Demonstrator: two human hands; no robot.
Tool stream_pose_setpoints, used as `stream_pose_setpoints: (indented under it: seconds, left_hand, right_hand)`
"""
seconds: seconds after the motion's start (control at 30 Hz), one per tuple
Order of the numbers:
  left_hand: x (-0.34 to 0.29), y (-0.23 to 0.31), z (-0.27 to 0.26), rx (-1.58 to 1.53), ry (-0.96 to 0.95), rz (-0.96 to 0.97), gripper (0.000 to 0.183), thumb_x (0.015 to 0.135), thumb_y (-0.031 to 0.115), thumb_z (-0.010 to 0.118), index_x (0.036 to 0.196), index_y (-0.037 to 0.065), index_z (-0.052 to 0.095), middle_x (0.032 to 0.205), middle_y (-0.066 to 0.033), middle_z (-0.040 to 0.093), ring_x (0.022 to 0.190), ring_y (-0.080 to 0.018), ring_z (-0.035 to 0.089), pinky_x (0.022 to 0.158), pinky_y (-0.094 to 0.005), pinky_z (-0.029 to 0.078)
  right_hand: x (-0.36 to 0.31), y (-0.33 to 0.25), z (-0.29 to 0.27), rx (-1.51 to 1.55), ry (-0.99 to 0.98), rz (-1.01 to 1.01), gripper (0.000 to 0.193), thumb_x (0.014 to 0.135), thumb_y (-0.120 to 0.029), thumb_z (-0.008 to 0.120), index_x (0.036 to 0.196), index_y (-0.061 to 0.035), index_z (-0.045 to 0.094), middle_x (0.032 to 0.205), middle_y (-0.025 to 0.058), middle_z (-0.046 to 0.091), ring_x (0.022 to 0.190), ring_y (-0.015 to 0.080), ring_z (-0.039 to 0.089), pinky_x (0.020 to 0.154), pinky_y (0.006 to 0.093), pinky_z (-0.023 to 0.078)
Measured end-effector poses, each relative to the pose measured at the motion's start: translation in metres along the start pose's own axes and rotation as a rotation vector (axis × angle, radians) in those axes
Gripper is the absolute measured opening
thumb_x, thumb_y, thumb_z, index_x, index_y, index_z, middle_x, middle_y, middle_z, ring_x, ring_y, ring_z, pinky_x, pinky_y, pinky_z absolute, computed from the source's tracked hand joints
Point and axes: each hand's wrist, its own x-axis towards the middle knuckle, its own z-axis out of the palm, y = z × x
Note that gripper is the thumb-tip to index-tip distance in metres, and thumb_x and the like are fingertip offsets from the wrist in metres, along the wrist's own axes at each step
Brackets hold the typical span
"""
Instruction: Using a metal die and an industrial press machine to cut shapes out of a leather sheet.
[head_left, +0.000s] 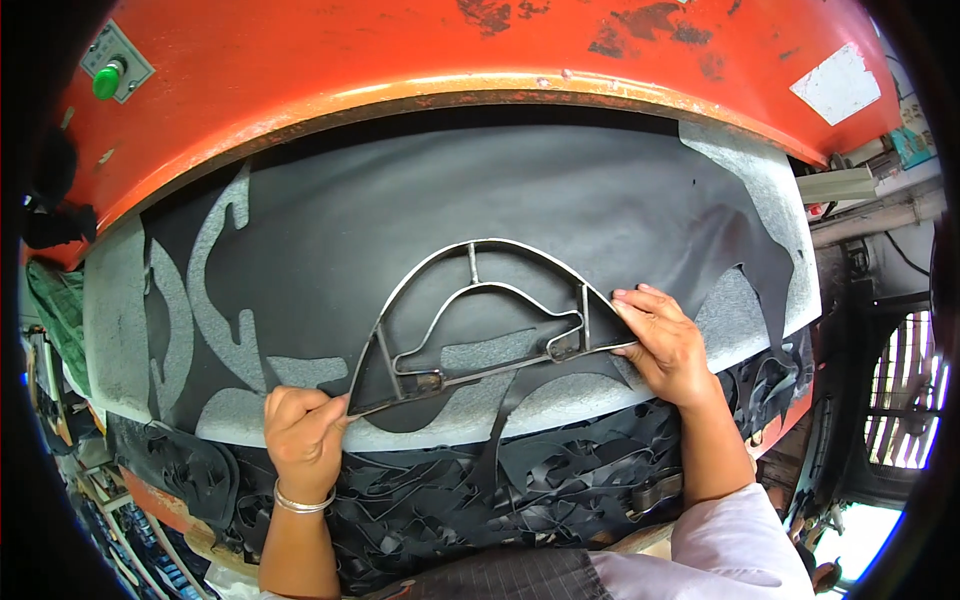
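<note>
A steel cutting die (474, 262), arch-shaped with a smaller curved blade braced inside it, lies over a sheet of black leather (330, 260). My left hand (300, 430) pinches its lower left corner between thumb and fingers. At the opposite corner my right hand (665, 345) grips the die, thumb below and fingers above. Cut-out gaps in the leather, to the left and beneath the die, show the pale grey cutting board (115, 350) underneath. I cannot tell whether the die rests fully flat.
A red press machine (350, 50) with a green push button (106, 82) spans the far side. Black leather scraps (590, 445) are heaped along the near edge. Among them sits another metal piece (655, 492). A barred window (905, 390) is at the right.
</note>
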Motion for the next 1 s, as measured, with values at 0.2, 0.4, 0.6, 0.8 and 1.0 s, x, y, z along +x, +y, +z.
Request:
stream_pose_setpoints:
  seconds: [0.2, 0.4, 0.6, 0.8, 1.0]
  left_hand:
    - [-0.002, -0.002, 0.002, -0.003, -0.007, -0.065, 0.017, 0.065, 0.002, 0.077, 0.081, 0.004, 0.070, 0.074, -0.0046, 0.058, 0.071, -0.0236, 0.052, 0.065, -0.0348, 0.040]
    - [-0.005, -0.004, 0.007, -0.015, -0.025, -0.050, 0.017, 0.071, 0.003, 0.075, 0.086, 0.000, 0.068, 0.075, -0.0048, 0.054, 0.073, -0.0206, 0.049, 0.065, -0.0308, 0.039]
    - [-0.007, -0.001, 0.003, -0.011, -0.005, -0.052, 0.018, 0.070, -0.001, 0.075, 0.085, -0.001, 0.066, 0.076, -0.0063, 0.056, 0.073, -0.0215, 0.051, 0.065, -0.0310, 0.041]
    - [-0.010, -0.002, 0.008, -0.095, 0.006, -0.103, 0.018, 0.069, -0.004, 0.075, 0.085, -0.001, 0.068, 0.077, -0.0061, 0.057, 0.073, -0.0203, 0.053, 0.065, -0.0307, 0.042]
    - [-0.008, 0.002, 0.005, -0.104, 0.018, -0.127, 0.018, 0.068, -0.004, 0.077, 0.084, -0.001, 0.069, 0.075, -0.0062, 0.059, 0.073, -0.0203, 0.054, 0.067, -0.0311, 0.043]
  right_hand:
    - [0.003, 0.001, 0.008, 0.011, -0.008, 0.011, 0.055, 0.065, -0.011, 0.079, 0.117, -0.0016, 0.063, 0.113, 0.0143, 0.066, 0.107, 0.0288, 0.062, 0.100, 0.0465, 0.046]
    - [-0.004, 0.004, 0.007, -0.010, 0.000, 0.007, 0.054, 0.069, -0.011, 0.077, 0.120, -0.0016, 0.062, 0.115, 0.0139, 0.065, 0.106, 0.0283, 0.062, 0.098, 0.0463, 0.045]
    - [-0.004, 0.004, 0.014, -0.005, 0.040, 0.000, 0.051, 0.073, -0.012, 0.075, 0.122, -0.0033, 0.061, 0.116, 0.0137, 0.064, 0.106, 0.0284, 0.062, 0.099, 0.0453, 0.044]
    - [-0.010, 0.014, 0.009, 0.100, -0.050, -0.017, 0.052, 0.079, -0.013, 0.068, 0.130, -0.0066, 0.057, 0.124, 0.0152, 0.061, 0.114, 0.0302, 0.057, 0.106, 0.0468, 0.037]
    - [-0.010, 0.015, 0.009, 0.127, -0.031, -0.032, 0.053, 0.079, -0.014, 0.072, 0.129, -0.0079, 0.058, 0.124, 0.0144, 0.061, 0.114, 0.0298, 0.058, 0.105, 0.0464, 0.037]
